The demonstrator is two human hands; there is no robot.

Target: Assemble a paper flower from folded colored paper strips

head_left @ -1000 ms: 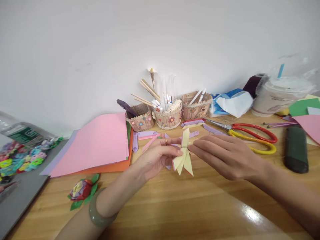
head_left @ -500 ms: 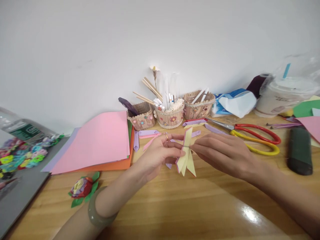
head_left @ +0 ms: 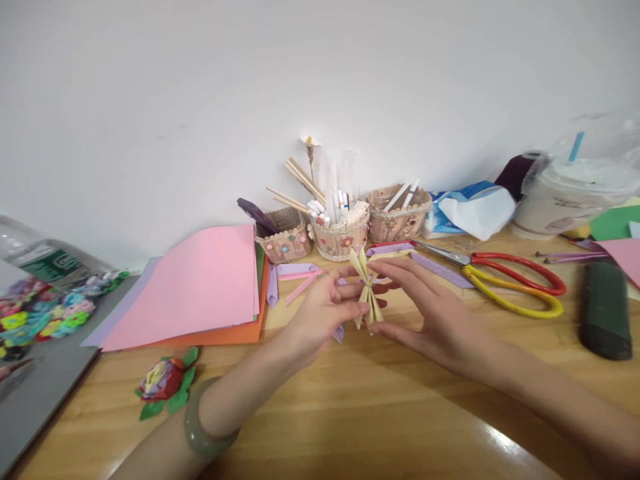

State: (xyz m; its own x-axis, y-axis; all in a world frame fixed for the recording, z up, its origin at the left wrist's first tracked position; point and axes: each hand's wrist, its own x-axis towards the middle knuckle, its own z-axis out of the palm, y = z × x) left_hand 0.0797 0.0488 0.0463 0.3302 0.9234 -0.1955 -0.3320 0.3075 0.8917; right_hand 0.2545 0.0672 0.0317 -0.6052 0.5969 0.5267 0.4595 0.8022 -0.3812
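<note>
Pinching pale-yellow pleated-paper bundle (head_left: 369, 287) in bare left hand (head_left: 323, 308) above brown wooden table (head_left: 310, 420), toward its back edge; can't tell grip of bare right hand (head_left: 443, 317). Could tear pleats by pulling too hard

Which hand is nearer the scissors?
Right. The right hand is just left of the scissors in the picture; the left hand is farther left, pinching the folded paper.

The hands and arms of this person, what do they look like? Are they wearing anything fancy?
Both hands are gloveless, and no sleeves show. The left hand wears a thin gold-coloured ring. Around the left forearm sits a thick, smooth, grey-green bangle. The right hand shows no jewellery.
</note>
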